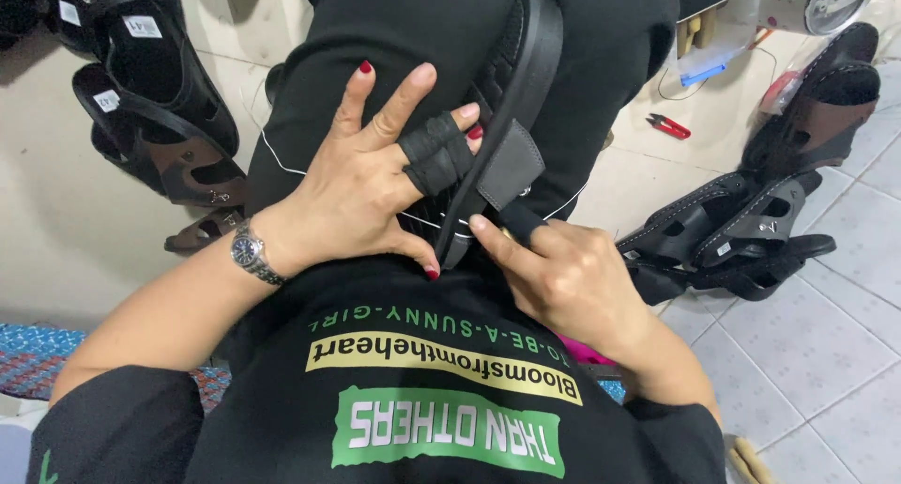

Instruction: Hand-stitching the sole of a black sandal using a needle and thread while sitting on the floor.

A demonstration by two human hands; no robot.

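A black sandal stands on edge in a person's lap, steadied by the left hand, whose fingers spread open against its sole, one wrapped in black tape. The right hand pinches the grey strap; finished sandals lie on the tiled floor.

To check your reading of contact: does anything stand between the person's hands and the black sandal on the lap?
Nothing visible does. The left hand presses on the black sandal, with black tape around one finger, and the right hand pinches its grey strap.
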